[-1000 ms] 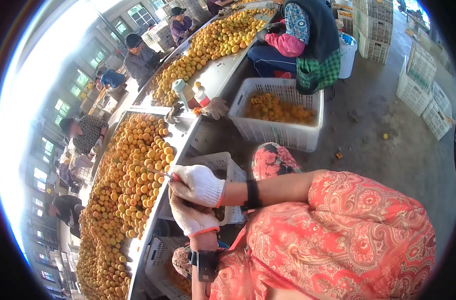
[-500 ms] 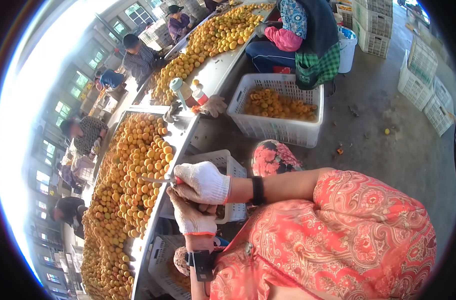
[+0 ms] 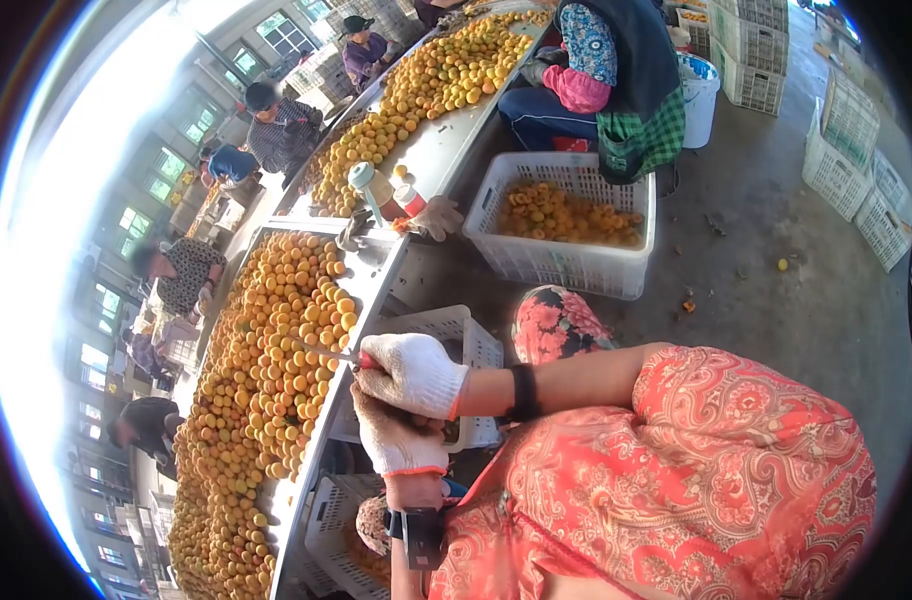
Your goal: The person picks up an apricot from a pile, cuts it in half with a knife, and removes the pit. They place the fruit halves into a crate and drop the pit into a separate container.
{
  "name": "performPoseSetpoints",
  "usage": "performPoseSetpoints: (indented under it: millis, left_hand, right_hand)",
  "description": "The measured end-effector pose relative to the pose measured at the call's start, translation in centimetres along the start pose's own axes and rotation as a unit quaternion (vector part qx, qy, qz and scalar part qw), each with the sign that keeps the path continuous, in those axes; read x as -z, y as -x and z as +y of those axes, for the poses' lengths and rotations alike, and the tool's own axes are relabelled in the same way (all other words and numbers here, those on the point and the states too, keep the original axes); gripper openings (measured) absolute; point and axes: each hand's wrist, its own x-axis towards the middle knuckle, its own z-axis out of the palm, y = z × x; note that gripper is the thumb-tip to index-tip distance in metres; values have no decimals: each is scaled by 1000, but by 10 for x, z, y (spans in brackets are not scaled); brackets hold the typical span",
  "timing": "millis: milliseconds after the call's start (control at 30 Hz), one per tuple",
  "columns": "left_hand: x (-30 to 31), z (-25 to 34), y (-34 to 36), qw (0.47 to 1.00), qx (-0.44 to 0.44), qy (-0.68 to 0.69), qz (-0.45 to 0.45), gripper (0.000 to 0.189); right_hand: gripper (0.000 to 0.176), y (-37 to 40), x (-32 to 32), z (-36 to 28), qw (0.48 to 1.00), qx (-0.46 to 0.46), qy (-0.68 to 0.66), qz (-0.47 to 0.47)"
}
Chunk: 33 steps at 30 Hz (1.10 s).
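My right hand [image 3: 413, 374], in a white knitted glove, is closed around the red handle of a small knife [image 3: 363, 358]. The thin blade points left, over the heap of apricots [image 3: 286, 340] on the table. Just below, my left hand [image 3: 398, 437] wears a soiled white glove and presses up against the right one. Its fingers are curled, and whatever they hold is hidden between the two hands. Under both hands stands a white plastic crate [image 3: 484, 347], partly covered by them.
A metal-edged table [image 3: 381, 262] runs along my left. Beyond it sit several workers. Ahead, a co-worker in a green checked apron [image 3: 641, 135] sits near a crate [image 3: 561, 270] of opened apricots. A bottle [image 3: 362, 178] and grey gloves [image 3: 436, 217] lie on the table. Another crate [image 3: 326, 520] stands below.
The view has shifted slightly, so most things sit a little further right and lower. My hands stay together, with the knife still in the right one.
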Motion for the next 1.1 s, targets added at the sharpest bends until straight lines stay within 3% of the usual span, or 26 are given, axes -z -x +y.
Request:
performPoseSetpoints:
  millis: [33, 67, 100, 200, 333, 667, 733, 767, 800, 833, 900, 933, 1000, 1033, 1067, 1100]
  left_hand:
    - [-23, -5, -7, 1000, -1, 0, 1, 64]
    - [-51, -13, -13, 977, -57, -75, 190, 59]
    - [-71, -18, -18, 911, -108, -145, 371, 54]
    - [-79, -19, -18, 886, -104, -157, 424, 53]
    - [-71, -20, -12, 876, -81, -180, 440, 58]
    - [-53, -25, -22, 908, -88, 31, 409, 71]
    - [-59, -19, -22, 879, -84, -79, 463, 29]
    - [-67, -11, -27, 881, -58, -72, 464, 36]
    - [-73, -9, -35, 877, -123, -46, 462, 37]
    - [-55, 1, -20, 940, -69, -22, 334, 40]
    - [-50, 2, -16, 936, -131, -4, 327, 45]
    - [-46, 6, -12, 982, -98, 1, 160, 46]
    - [-62, -4, -15, 927, -157, 37, 339, 47]
    - [-50, -3, -17, 903, -180, 65, 385, 47]
    - [-44, -4, -18, 915, -170, 71, 359, 43]
    - [-45, -5, -15, 914, -174, 74, 360, 43]
  right_hand:
    - [19, 1, -1, 0, 999, 30, 6, 19]
    - [19, 1, -1, -1, 999, 30, 4, 17]
    - [18, 3, 0, -4, 998, 55, 7, 22]
    - [17, 4, 1, -3, 992, 121, 16, 29]
    - [22, 6, 1, 4, 981, 191, 30, -3]
    - [18, -2, 1, 42, 950, 303, 20, -69]
    - [15, -6, 0, 43, 962, 151, -225, -39]
    - [15, -10, -4, 39, 943, 59, -327, -13]
    - [16, -15, -5, 34, 907, -45, -418, 17]
    - [17, -18, 2, 28, 913, -37, -407, 10]
    - [20, -18, 12, 14, 923, -17, -385, 11]
    - [21, -17, 10, 10, 928, 5, -373, 18]
    - [18, -11, 1, 14, 943, -29, -331, -14]
    - [18, -9, -8, 19, 964, 33, -262, -26]
    - [18, -8, -15, 22, 976, 97, -192, -37]
    - [16, -6, -8, 16, 981, 192, -10, -35]
